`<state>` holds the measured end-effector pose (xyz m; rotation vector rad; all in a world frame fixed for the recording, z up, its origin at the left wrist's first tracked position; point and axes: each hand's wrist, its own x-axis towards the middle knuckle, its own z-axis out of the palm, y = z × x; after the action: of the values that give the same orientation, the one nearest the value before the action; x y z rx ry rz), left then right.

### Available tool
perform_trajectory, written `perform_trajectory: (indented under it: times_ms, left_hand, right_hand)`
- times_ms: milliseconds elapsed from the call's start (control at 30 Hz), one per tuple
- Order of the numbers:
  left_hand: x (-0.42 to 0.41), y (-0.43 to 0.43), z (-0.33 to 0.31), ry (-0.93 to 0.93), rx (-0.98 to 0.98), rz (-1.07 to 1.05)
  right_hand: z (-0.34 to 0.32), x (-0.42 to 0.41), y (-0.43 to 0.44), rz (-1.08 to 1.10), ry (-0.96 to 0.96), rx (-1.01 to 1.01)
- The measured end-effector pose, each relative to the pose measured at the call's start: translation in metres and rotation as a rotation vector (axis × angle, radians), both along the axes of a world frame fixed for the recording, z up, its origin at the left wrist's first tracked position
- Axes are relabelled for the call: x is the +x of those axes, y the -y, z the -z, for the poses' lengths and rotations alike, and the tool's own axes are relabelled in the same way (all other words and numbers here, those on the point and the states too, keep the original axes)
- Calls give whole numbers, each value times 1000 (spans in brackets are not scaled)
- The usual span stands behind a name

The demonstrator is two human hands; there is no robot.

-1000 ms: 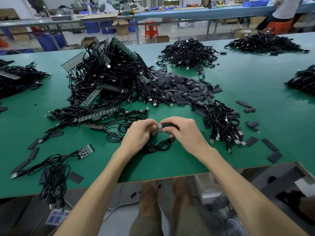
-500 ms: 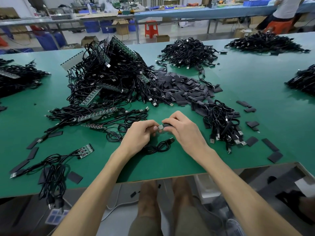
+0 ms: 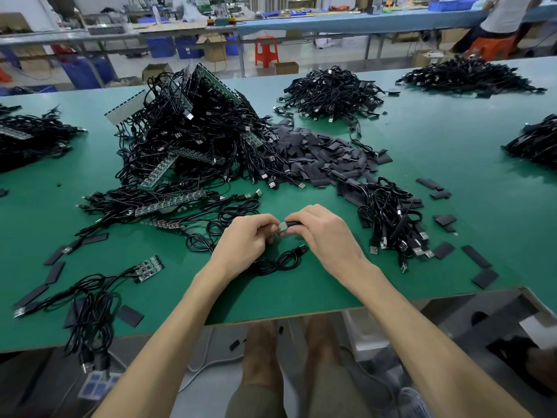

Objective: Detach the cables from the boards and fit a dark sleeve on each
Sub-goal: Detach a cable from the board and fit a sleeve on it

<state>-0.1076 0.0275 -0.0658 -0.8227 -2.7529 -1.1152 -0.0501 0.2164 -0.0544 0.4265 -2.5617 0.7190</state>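
- Compared with a second ago, the hands sit slightly closer together at the centre of the frame. Less of the dark sleeve (image 3: 297, 223) shows beyond the right hand (image 3: 325, 233), so it seems to be sliding further over the cable's end.
- The left hand (image 3: 247, 236) has its fingers pinching the pale grey tip (image 3: 282, 227). The right fingers are curled, pinching the sleeve.
- The cable (image 3: 277, 262) lies coiled on the tabletop (image 3: 482, 146) just below the hands, with its plug free. I judge it already detached, with sleeving midway.
- Strip boards (image 3: 168, 203) with cables wait left of centre. Spare sleeves (image 3: 325, 158) are heaped above the hands.
- No brand, label or writing is legible anywhere.
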Motion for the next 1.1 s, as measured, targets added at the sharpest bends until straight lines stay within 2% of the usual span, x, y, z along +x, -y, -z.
perform_trajectory:
  times_ms: [200, 867, 1100]
  left_hand:
    - [0, 1, 1, -7, -10, 30]
    - [0, 0, 4, 3, 0, -128]
    - [3, 1, 1, 16, 16, 3]
  right_hand:
    - [1, -2, -1, -40, 15, -6]
    - [5, -3, -2, -114, 51, -18]
    - [6, -3, -1, -103, 66, 4]
